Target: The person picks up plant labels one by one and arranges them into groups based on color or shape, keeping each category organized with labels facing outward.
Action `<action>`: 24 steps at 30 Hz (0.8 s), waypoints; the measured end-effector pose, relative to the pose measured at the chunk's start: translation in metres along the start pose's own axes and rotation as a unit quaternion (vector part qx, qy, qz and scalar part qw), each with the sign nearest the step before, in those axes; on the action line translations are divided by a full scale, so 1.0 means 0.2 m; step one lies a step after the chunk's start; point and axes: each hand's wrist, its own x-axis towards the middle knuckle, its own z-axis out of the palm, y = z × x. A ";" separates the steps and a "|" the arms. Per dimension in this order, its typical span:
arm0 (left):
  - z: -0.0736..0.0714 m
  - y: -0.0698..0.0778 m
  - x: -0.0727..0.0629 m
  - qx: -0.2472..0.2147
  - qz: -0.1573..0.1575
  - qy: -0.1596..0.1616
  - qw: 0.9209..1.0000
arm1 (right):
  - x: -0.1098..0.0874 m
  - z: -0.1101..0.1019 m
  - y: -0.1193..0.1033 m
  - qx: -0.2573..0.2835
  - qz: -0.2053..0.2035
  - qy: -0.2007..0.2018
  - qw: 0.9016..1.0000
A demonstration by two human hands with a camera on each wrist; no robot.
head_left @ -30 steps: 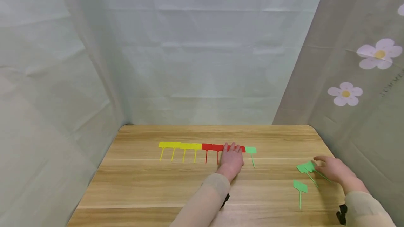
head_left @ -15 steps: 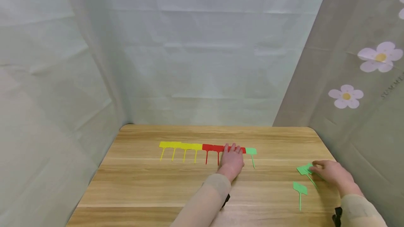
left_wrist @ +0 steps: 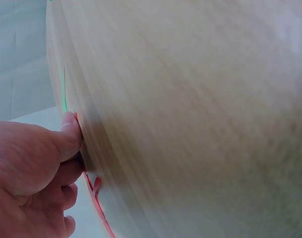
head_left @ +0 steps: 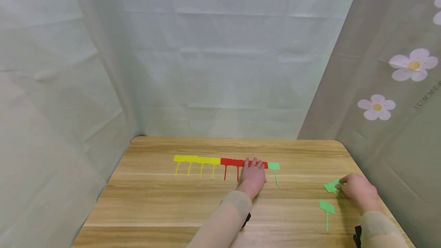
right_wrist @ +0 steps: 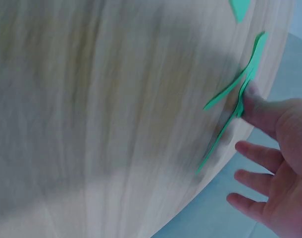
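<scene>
A row of flat plant labels lies across the table, several yellow labels (head_left: pixel 196 159) at the left, then several red labels (head_left: pixel 232 162), then one green label (head_left: pixel 273 166). My left hand (head_left: pixel 253 177) rests on the right-hand red ones with its fingers extended, covering part of them. At the right, my right hand (head_left: pixel 360 190) pinches a green plant label (right_wrist: pixel 221 136) between thumb and index finger, though the index fingertip is hidden. Overlapping it is another green plant label (head_left: pixel 330 186), lying on the table. A further green plant label (head_left: pixel 326 206) lies closer to me.
The wooden table (head_left: pixel 155 202) has rounded far corners. A pale cloth (head_left: pixel 220 72) hangs behind it, and a flowered cloth (head_left: pixel 399 144) borders the right edge near my right hand.
My right hand has moved left and onto the overlapping green plant labels, taking one between thumb and finger. My left hand stays on the red labels.
</scene>
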 end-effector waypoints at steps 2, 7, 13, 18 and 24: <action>0.00 0.00 0.00 0.001 0.000 0.001 1.000 | 0.00 0.00 -0.02 -0.006 0.003 0.012 1.000; 0.00 0.00 0.00 0.004 0.002 0.000 1.000 | -0.01 0.00 -0.07 -0.022 0.014 0.027 0.999; 0.00 0.00 -0.01 0.004 0.002 0.000 1.000 | 0.00 0.00 -0.09 -0.034 0.021 0.038 0.998; 0.00 0.00 0.00 -0.001 -0.001 -0.008 1.000 | 0.02 0.00 -0.09 -0.033 0.025 0.040 0.998; 0.01 0.01 0.01 0.000 -0.002 -0.008 1.000 | 0.02 -0.01 -0.10 -0.037 0.020 0.041 0.998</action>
